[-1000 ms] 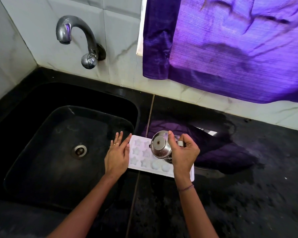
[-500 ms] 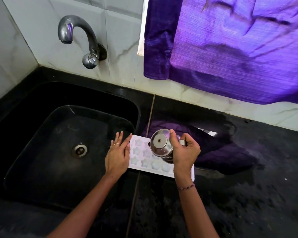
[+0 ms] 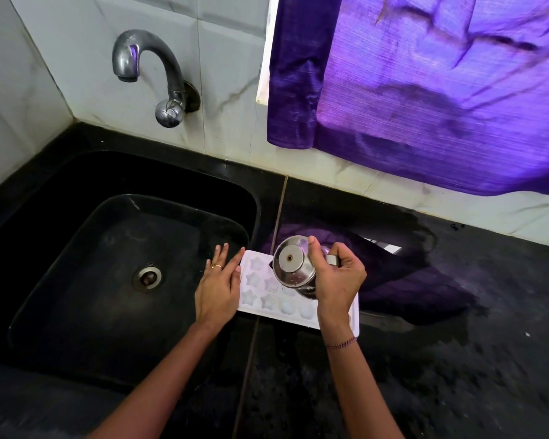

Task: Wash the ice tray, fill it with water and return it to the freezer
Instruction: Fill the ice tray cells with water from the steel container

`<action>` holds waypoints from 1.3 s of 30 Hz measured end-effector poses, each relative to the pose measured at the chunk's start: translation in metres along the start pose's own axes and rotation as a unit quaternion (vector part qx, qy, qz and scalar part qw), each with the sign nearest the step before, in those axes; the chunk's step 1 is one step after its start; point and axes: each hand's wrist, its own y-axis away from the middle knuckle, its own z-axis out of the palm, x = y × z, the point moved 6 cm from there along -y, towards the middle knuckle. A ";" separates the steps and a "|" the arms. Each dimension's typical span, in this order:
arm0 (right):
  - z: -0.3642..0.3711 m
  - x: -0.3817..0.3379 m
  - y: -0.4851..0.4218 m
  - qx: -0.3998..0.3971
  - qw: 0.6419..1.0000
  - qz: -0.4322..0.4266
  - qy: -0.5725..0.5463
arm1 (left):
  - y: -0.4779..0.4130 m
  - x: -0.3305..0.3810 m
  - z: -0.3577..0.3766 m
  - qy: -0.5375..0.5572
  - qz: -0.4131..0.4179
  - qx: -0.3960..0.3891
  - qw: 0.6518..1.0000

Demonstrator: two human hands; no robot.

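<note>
A white ice tray (image 3: 260, 299) with star-shaped cells lies flat on the black counter, just right of the sink. My left hand (image 3: 217, 285) rests with straight fingers against the tray's left edge. My right hand (image 3: 338, 280) grips a small steel vessel (image 3: 293, 266) tipped on its side over the tray, its round base facing me. A thin trickle of water runs from the vessel into the cells. The tray's right part is hidden under my right hand and wrist.
A black sink (image 3: 86, 248) with a drain (image 3: 147, 277) lies to the left, under a steel wall tap (image 3: 159, 74). A purple curtain (image 3: 425, 90) hangs over the tiled wall. The black counter (image 3: 457, 359) stretches right, with a wet patch behind the tray.
The steel vessel has tipped slightly further over the tray. The left hand and the tray stay where they were.
</note>
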 end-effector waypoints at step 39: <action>-0.006 0.010 0.022 0.012 0.996 0.070 -0.060 | 0.000 0.007 -0.005 0.006 0.002 -0.002 1.000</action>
